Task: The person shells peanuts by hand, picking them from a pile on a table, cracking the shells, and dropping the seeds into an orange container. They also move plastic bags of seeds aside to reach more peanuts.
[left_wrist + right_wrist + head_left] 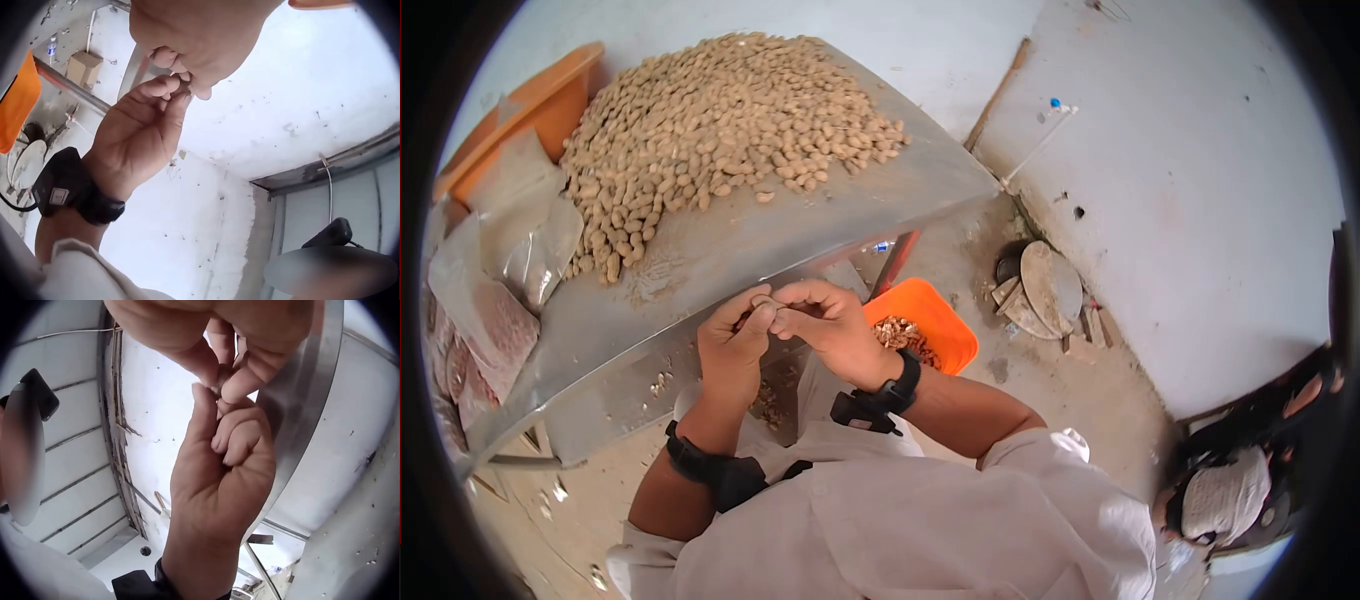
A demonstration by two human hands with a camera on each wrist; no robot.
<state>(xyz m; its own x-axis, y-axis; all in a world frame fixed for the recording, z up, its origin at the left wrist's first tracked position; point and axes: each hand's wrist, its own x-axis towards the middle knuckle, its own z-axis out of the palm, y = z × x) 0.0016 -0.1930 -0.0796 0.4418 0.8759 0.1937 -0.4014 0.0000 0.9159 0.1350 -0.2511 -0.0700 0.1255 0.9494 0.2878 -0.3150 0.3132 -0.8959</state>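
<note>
Both hands meet fingertip to fingertip just off the near edge of the metal table [775, 225]. My left hand [732, 345] and my right hand [835, 330] pinch a small peanut [767, 303] between thumbs and forefingers, and the fingers cover most of it. In the left wrist view the right hand [137, 137] shows its palm side, thumb against the curled forefinger. In the right wrist view the left hand [225, 456] has its other fingers folded in. A large heap of unshelled peanuts [720, 120] spreads over the table beyond the hands.
Below the right hand is an orange container [955, 335] with shelled nuts and husks in it. An orange basin [550, 105] and filled plastic bags [490, 310] are at the table's left end. Boards and a round lid [1050, 285] lean by the wall. Another person [1225, 495] is at right.
</note>
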